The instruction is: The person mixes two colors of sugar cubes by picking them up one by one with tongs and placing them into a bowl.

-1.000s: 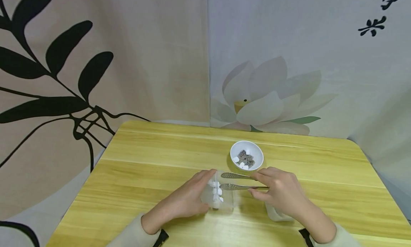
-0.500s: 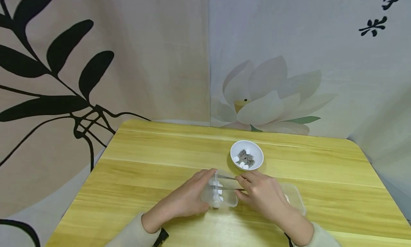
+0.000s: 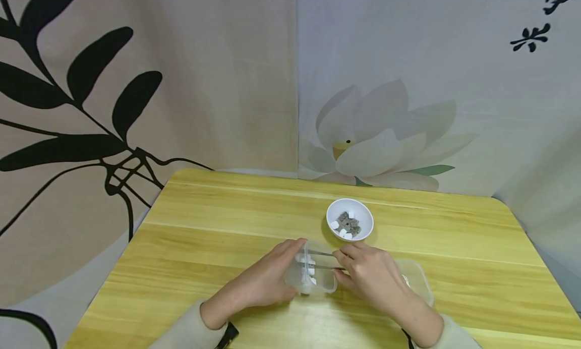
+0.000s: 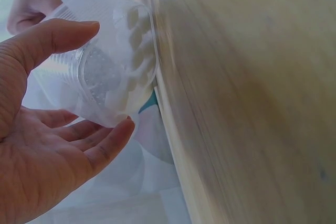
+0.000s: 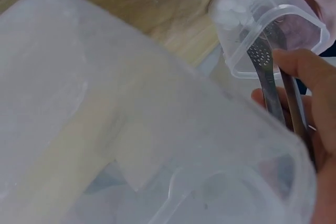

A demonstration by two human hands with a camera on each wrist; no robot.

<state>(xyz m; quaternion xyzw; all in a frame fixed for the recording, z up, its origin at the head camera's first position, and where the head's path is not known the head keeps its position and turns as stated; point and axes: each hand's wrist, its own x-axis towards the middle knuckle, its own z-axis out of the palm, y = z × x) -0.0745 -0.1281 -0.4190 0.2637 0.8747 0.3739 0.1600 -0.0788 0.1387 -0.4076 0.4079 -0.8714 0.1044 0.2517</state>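
Observation:
My left hand grips a clear plastic container, its mouth facing right. Several small white pieces lie inside, toward its bottom end. In the left wrist view the thumb and fingertips hold this container from both sides. My right hand holds a pair of metal tongs between thumb and fingers. The perforated tips reach through the container's mouth, with the two arms apart. Whether the tips touch a white piece cannot be made out.
Behind the hands stands a white bowl holding grey cubes and some white pieces. A second clear container sits right of my right hand, partly hidden by it. Everything rests on a wooden table, with a printed curtain behind.
My right hand has moved left, bringing the tongs' tips into the container; it barely shifts over the last half second. The second container is less covered. My left hand stays put.

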